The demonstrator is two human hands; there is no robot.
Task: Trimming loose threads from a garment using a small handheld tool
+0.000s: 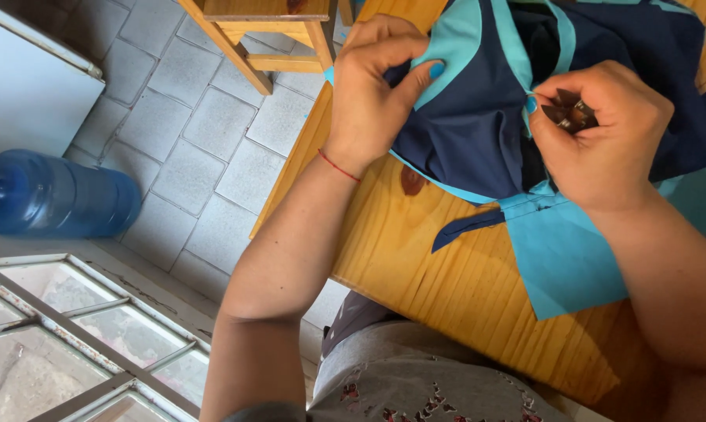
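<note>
- Nearest the camera: the person's lap in grey patterned cloth (431,383), below the edge of the wooden surface (415,258).
- Left hand (372,86): grip closed, thumb pinching a turquoise band of the navy garment (470,125) against the fingers.
- Right hand (603,133): grip closed on a small dark metal tool (569,113), held at the garment's central seam; its exact kind cannot be told.
- Key relation: the garment lies between the two hands on the surface, its turquoise trim running away from the person; the tool meets the seam just right of the left hand's pinch.
- Turquoise fabric sheet (571,258): flat under the garment, nearer the person.
- Floor, left: blue water bottle (52,195) on its side, well apart.
</note>
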